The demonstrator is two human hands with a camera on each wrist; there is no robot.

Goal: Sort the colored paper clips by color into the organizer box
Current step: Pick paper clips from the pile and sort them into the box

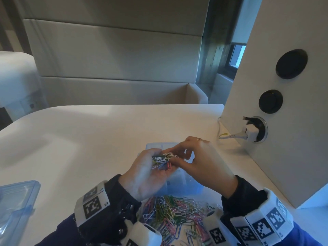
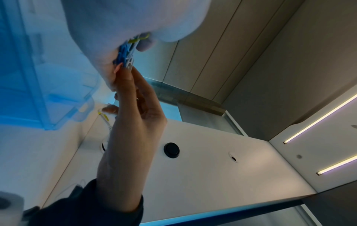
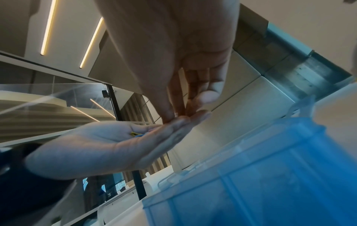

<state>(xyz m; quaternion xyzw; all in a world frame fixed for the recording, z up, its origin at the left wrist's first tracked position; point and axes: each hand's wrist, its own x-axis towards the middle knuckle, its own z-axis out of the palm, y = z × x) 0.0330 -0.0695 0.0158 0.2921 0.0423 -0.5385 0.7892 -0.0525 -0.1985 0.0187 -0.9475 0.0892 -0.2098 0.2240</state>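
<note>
My left hand (image 1: 150, 167) lies palm up over the translucent blue organizer box (image 1: 177, 183), carrying a small bunch of mixed paper clips (image 1: 162, 161) on its palm. The thumb and fingers of my right hand (image 1: 174, 157) reach into that bunch and pinch at the white clips on top. A large loose pile of coloured clips (image 1: 174, 215) lies on the table in front of the box, between my wrists. The right wrist view shows the left hand (image 3: 106, 145) flat, a few clips (image 3: 136, 134) on it, beside the box (image 3: 270, 175). In the left wrist view blue clips (image 2: 124, 53) show.
The box's clear blue lid (image 1: 16, 201) lies at the table's left front edge. An upright white panel (image 1: 284, 157) with round black sockets and a plugged-in white charger (image 1: 251, 133) stands along the right side. A padded bench runs behind the white table (image 1: 88, 139).
</note>
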